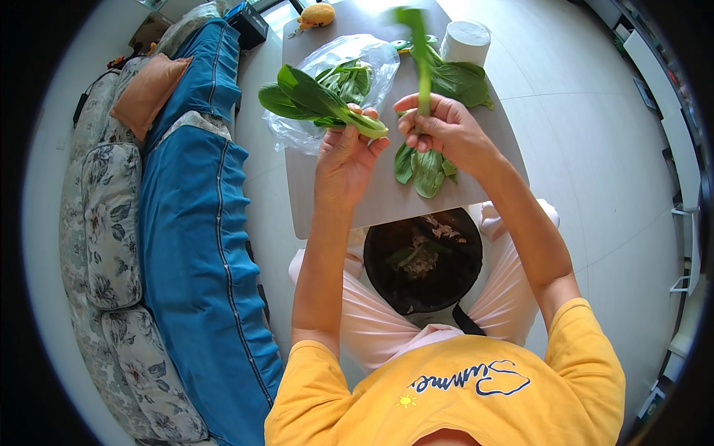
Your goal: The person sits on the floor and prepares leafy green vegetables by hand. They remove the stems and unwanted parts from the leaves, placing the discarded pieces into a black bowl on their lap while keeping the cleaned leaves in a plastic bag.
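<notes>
My left hand [348, 159] grips a head of bok choy [318, 106] near its pale base, its leaves pointing up and left. Between the thumb and fingers of my right hand [438, 125] is a single green stalk [422, 61], held upright and blurred at its top. Below that hand, loose leaves [427, 170] lie on the table [385, 203]. A clear plastic bag [385, 61] behind my left hand has more greens [348, 81] in or on it. Farther back on the right, another pile of leafy greens [460, 81] rests on the tabletop.
A white paper roll [466, 42] stands at the table's right edge, and a yellow plush toy [316, 15] sits at the far left. Under the near edge, between my legs, is a dark bin [385, 290] holding scraps. A blue-covered sofa [189, 240] runs along the left.
</notes>
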The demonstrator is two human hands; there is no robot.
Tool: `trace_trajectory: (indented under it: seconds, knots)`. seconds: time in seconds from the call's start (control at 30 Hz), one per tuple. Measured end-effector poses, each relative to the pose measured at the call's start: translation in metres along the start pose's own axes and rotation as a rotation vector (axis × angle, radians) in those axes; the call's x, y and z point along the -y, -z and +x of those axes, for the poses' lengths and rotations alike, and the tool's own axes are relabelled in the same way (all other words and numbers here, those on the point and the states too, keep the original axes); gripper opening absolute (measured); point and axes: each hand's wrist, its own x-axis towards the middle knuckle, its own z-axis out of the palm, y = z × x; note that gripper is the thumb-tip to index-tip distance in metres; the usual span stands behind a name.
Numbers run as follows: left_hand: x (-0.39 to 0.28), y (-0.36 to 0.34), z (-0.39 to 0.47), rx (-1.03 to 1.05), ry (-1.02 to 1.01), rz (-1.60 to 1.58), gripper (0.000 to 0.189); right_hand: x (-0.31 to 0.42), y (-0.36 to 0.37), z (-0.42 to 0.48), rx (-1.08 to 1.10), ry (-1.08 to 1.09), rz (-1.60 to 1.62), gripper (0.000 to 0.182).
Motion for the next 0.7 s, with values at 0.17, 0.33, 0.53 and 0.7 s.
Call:
trace_trajectory:
  seconds: [0.17,0.33,0.53,0.7]
  knots:
    - [0.003,0.003,0.001,0.041,0.060,0.141,0.034,-0.015,-0.002,0.001,0.098,-0.084,0.058,0.021]
    - [0.008,-0.018,0.002,0.080,0.029,0.151,0.037,-0.015,-0.018,-0.004,-0.037,0.065,-0.347,0.025]
    - [0.018,-0.018,0.001,-0.072,-0.082,0.360,0.034,-0.026,-0.024,0.000,-0.188,0.627,-0.988,0.021]
    - [0.014,-0.006,0.005,-0.124,0.027,0.473,0.023,-0.023,-0.011,0.002,0.024,0.211,-0.650,0.023]
